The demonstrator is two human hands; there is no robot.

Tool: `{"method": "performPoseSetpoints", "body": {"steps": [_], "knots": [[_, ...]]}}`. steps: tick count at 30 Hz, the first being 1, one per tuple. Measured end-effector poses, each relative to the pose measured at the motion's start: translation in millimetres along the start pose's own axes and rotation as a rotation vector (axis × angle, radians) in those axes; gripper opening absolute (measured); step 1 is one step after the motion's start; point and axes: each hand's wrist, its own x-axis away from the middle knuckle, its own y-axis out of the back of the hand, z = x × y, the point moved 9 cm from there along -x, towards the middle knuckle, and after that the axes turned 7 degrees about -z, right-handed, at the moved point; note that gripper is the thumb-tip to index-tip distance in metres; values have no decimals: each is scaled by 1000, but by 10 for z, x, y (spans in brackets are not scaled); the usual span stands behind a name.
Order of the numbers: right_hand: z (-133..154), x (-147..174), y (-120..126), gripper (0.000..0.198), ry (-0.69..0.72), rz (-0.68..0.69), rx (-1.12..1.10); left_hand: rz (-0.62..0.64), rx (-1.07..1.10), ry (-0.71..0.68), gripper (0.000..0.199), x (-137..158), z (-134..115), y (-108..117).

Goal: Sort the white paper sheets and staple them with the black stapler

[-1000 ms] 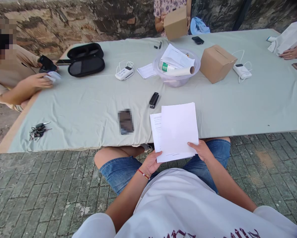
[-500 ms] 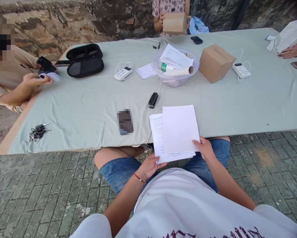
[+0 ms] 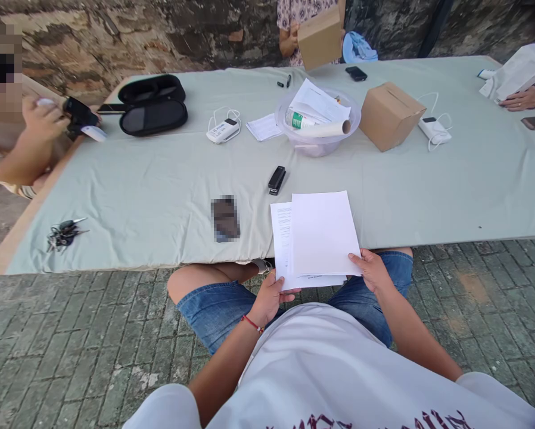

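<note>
My left hand [image 3: 270, 296] pinches the near left corner of the printed sheets [image 3: 282, 238], thumb on top and fingers underneath. My right hand [image 3: 369, 267] grips the near right corner of a blank white sheet [image 3: 324, 232], which lies over the printed ones and is shifted to the right. The papers reach across the table's near edge, above my lap. Just beyond them lies a black stapler [image 3: 277, 180]. How many sheets are in the stack I cannot tell.
On the cloth-covered table [image 3: 160, 196] are keys [image 3: 64, 233], a black case [image 3: 154, 107], a plastic basin [image 3: 316, 143] with papers and a roll, a cardboard box [image 3: 390, 116] and white corded devices [image 3: 223, 130]. A person opposite holds another box [image 3: 320, 39]; others sit at both ends.
The printed sheets have shifted slightly under the blank one, and their edges lie closer together. Across the table, a person has tilted the box; the person at left has raised a hand.
</note>
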Motion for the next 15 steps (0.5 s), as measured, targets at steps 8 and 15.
{"method": "performPoseSetpoints", "body": {"steps": [8,15], "knots": [[-46,100,-248,44,-44,169,-7,-35,-9,26,42,61,-50,-16],[-49,95,-261,44,-13,198,43,-21,0,-25,42,17,-34,-17]]}}
